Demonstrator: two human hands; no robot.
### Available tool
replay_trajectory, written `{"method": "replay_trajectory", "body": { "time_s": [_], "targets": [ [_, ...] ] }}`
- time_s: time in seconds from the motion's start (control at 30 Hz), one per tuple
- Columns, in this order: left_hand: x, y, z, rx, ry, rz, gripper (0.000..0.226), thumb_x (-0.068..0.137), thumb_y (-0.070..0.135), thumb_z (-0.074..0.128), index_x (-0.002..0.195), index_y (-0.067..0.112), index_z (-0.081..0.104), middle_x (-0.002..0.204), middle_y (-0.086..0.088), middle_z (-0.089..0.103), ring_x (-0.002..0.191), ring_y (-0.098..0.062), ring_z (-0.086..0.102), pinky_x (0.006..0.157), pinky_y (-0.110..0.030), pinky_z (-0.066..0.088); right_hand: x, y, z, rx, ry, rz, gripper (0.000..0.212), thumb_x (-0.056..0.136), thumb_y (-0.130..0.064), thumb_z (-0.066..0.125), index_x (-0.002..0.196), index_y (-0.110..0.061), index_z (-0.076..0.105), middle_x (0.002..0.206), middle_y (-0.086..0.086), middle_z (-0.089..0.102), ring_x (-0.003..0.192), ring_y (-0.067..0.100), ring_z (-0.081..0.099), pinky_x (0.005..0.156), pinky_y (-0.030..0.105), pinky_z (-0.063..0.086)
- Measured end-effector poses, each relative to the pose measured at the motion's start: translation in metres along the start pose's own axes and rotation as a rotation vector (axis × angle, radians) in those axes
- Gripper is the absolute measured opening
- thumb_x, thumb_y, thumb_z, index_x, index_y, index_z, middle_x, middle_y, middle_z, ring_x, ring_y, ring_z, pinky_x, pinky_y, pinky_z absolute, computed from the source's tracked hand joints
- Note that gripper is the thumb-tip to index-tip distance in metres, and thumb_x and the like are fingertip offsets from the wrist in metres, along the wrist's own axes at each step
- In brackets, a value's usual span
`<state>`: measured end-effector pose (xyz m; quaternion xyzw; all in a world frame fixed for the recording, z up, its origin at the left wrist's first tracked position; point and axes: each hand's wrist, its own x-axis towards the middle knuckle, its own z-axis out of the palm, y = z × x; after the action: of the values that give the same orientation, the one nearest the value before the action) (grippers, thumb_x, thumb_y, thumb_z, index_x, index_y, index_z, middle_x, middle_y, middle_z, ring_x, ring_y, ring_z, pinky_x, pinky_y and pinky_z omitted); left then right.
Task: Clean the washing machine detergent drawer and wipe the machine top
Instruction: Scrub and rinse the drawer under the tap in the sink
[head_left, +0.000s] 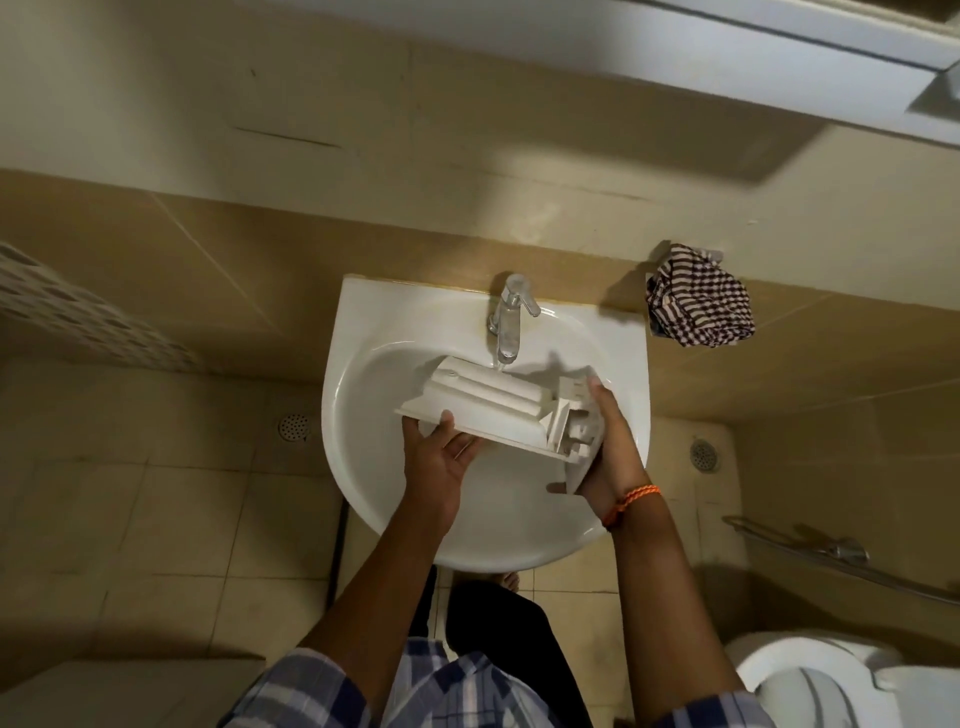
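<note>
Now the drawer sits over the sink, under the tap. Left hand cradles its front edge, right hand grips the end. Best to tilt each compartment under the stream, holding firm against slipping.

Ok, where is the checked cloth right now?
In the head view, the dark-and-white checked cloth hangs bunched on the tan tiled wall, right of the white ceramic sink and chrome tap, untouched by either hand.
</note>
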<state>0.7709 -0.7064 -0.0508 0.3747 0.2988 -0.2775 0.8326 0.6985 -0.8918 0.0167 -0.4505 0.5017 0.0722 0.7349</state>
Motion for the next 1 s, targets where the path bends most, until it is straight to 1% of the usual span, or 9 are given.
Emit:
{"method": "replay_trajectory", "body": {
  "time_s": [0.13, 0.27, 0.4, 0.5, 0.63, 0.7, 0.77, 0.83, 1.0],
  "targets": [
    [0.002, 0.002, -0.018, -0.036, -0.033, 0.005, 0.056, 0.108, 0.003, 0.058, 0.158, 0.027, 0.048, 0.147, -0.011, 0.066, 0.120, -0.035, 0.071, 0.090, -0.048, 0.066, 0.001, 0.006, -0.016, 0.137, -0.235, 0.050, 0.084, 0.090, -0.082, 0.055, 0.142, -0.017, 0.066, 0.127, 0.014, 0.071, 0.111, 0.035, 0.067, 0.098, 0.055, 0.049],
    [0.003, 0.004, -0.028, -0.022, -0.066, -0.028, 0.054, 0.107, 0.002, 0.056, 0.156, 0.025, 0.051, 0.142, -0.010, 0.070, 0.118, -0.031, 0.075, 0.099, -0.049, 0.063, 0.017, 0.017, -0.010, 0.181, -0.071, -0.040, 0.045, 0.092, -0.029, 0.070, 0.131, -0.007, 0.067, 0.108, 0.021, 0.071, 0.087, 0.036, 0.072, 0.074, 0.043, 0.060],
    [0.012, 0.009, -0.031, 0.094, 0.142, 0.011, 0.049, 0.102, 0.005, 0.059, 0.150, 0.009, 0.056, 0.137, -0.019, 0.070, 0.112, -0.035, 0.074, 0.096, -0.050, 0.061, 0.024, 0.021, -0.010, 0.098, 0.021, -0.182, 0.041, 0.086, -0.012, 0.070, 0.127, -0.002, 0.068, 0.116, 0.024, 0.071, 0.103, 0.048, 0.071, 0.087, 0.054, 0.062],
    [0.020, 0.023, -0.031, 0.330, 0.310, 0.143, 0.046, 0.101, 0.015, 0.064, 0.146, 0.009, 0.059, 0.138, -0.014, 0.066, 0.127, -0.034, 0.065, 0.103, -0.045, 0.056, 0.029, 0.027, -0.016, 0.078, 0.046, -0.263, 0.037, 0.085, -0.009, 0.071, 0.122, -0.008, 0.073, 0.125, 0.029, 0.069, 0.119, 0.055, 0.064, 0.103, 0.065, 0.053],
    [0.032, 0.044, -0.012, 0.802, 0.161, 0.281, 0.012, 0.107, 0.036, 0.063, 0.107, 0.034, 0.075, 0.109, 0.009, 0.073, 0.113, -0.020, 0.067, 0.115, -0.046, 0.050, 0.033, 0.036, -0.023, 0.059, 0.075, -0.358, 0.043, 0.083, -0.010, 0.072, 0.126, -0.013, 0.075, 0.131, 0.026, 0.069, 0.128, 0.054, 0.059, 0.111, 0.070, 0.047],
    [0.040, 0.049, 0.000, 1.039, 0.030, 0.287, 0.043, 0.104, 0.060, 0.056, 0.116, 0.023, 0.074, 0.109, 0.000, 0.074, 0.111, -0.025, 0.068, 0.108, -0.045, 0.053, 0.032, 0.039, -0.022, 0.054, 0.072, -0.349, 0.047, 0.083, -0.010, 0.071, 0.130, -0.015, 0.074, 0.131, 0.020, 0.072, 0.128, 0.052, 0.061, 0.111, 0.067, 0.048],
    [0.044, 0.051, 0.012, 1.205, -0.017, 0.260, 0.064, 0.105, 0.067, 0.049, 0.140, 0.014, 0.060, 0.130, -0.010, 0.070, 0.121, -0.029, 0.065, 0.110, -0.046, 0.050, 0.033, 0.043, -0.022, 0.075, 0.078, -0.339, 0.048, 0.083, -0.011, 0.072, 0.131, -0.012, 0.072, 0.130, 0.020, 0.072, 0.127, 0.053, 0.061, 0.109, 0.067, 0.049],
    [0.046, 0.052, 0.017, 1.249, -0.036, 0.290, 0.065, 0.107, 0.062, 0.051, 0.156, 0.021, 0.045, 0.154, -0.007, 0.058, 0.137, -0.028, 0.058, 0.118, -0.047, 0.043, 0.035, 0.048, -0.025, 0.097, 0.085, -0.339, 0.047, 0.083, -0.011, 0.071, 0.131, -0.009, 0.071, 0.128, 0.022, 0.071, 0.122, 0.051, 0.063, 0.105, 0.064, 0.051],
    [0.049, 0.044, 0.016, 1.356, -0.074, 0.354, 0.063, 0.107, 0.068, 0.045, 0.164, 0.047, 0.031, 0.161, -0.001, 0.053, 0.145, -0.027, 0.053, 0.120, -0.049, 0.040, 0.034, 0.056, -0.029, 0.123, 0.197, -0.368, 0.041, 0.075, -0.019, 0.078, 0.115, -0.012, 0.076, 0.108, 0.010, 0.072, 0.109, 0.040, 0.062, 0.103, 0.064, 0.049]
  ]
}}
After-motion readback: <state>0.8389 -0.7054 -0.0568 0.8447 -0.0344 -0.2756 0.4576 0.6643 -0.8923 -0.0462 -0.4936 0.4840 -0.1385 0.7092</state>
